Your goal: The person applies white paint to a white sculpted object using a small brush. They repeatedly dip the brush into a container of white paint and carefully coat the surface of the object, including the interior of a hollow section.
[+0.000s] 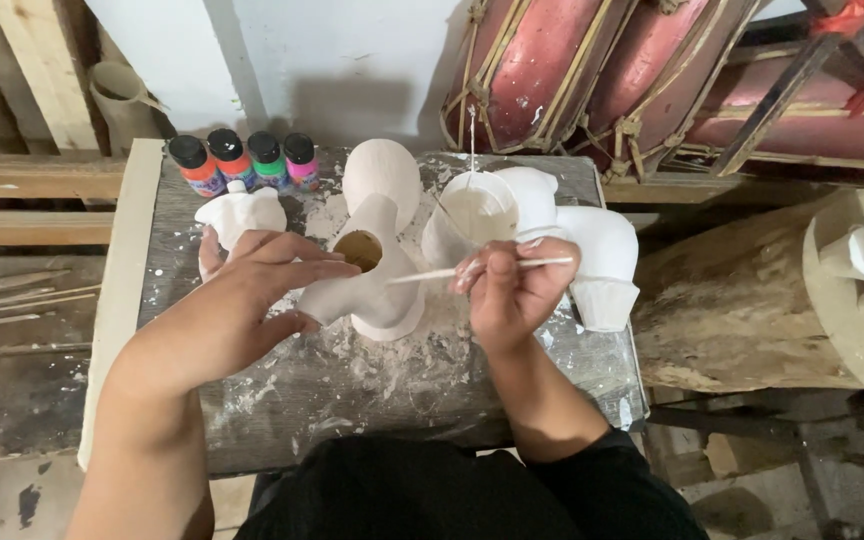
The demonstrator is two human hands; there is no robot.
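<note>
Two hands — one stick, four paint bottles, perhaps five white figures

A white plaster figure with a round hole in its top sits mid-frame on the board, lobed, perhaps unpainted. A thin white stick lies level, tip near the hole.

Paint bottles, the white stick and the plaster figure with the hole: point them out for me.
Paint bottles point(245, 163): head view, on the green bottle's body.
Stick point(427, 274): head view, on its bare shaft left of the right hand.
Plaster figure point(377, 300): head view, on its lower body.
</note>
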